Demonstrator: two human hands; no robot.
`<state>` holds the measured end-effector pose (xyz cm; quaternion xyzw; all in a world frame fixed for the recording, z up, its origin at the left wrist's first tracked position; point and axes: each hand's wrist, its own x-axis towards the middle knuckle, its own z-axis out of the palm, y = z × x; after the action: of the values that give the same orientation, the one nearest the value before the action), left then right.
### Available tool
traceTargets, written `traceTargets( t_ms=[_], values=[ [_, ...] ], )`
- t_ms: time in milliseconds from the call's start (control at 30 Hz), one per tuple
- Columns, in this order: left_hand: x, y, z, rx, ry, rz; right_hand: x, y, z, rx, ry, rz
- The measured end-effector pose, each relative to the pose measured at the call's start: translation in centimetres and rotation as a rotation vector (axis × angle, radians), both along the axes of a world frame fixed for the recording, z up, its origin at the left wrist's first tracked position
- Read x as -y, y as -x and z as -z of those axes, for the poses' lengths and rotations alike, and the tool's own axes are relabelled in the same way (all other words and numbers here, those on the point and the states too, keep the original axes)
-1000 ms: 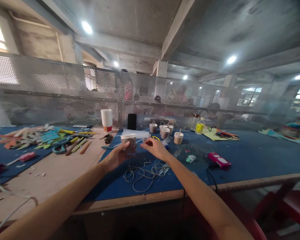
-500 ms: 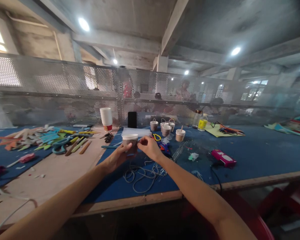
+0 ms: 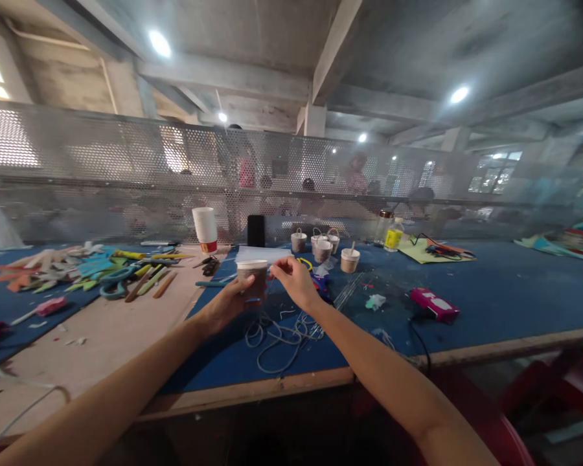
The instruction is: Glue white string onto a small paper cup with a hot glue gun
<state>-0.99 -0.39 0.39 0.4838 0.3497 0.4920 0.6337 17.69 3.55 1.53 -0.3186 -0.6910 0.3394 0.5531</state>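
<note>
Left hand (image 3: 227,301) grips a cup (image 3: 258,273) above the blue tabletop (image 3: 495,298), beneath a concrete ceiling (image 3: 252,32); right hand's (image 3: 292,279) hold unclear.

Paper cup (image 3: 253,272), grey-brown sides, white rim, upright in left grip (image 3: 226,301).

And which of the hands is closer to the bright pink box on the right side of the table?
Right. The right hand is to the left of the pink box, apart from it; the left hand is farther left, holding a cup.
</note>
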Motion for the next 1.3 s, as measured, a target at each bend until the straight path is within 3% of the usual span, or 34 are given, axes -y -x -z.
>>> traceTargets(
  t_ms=[167,1300],
  values=[
    [0.01,0.20,0.02,-0.023,-0.022,0.058,-0.21,0.09,0.12,-0.037,0.017,-0.009],
    [0.05,0.05,0.25,0.065,0.010,0.084,0.12,-0.27,-0.10,0.047,0.050,0.072]
  ],
)
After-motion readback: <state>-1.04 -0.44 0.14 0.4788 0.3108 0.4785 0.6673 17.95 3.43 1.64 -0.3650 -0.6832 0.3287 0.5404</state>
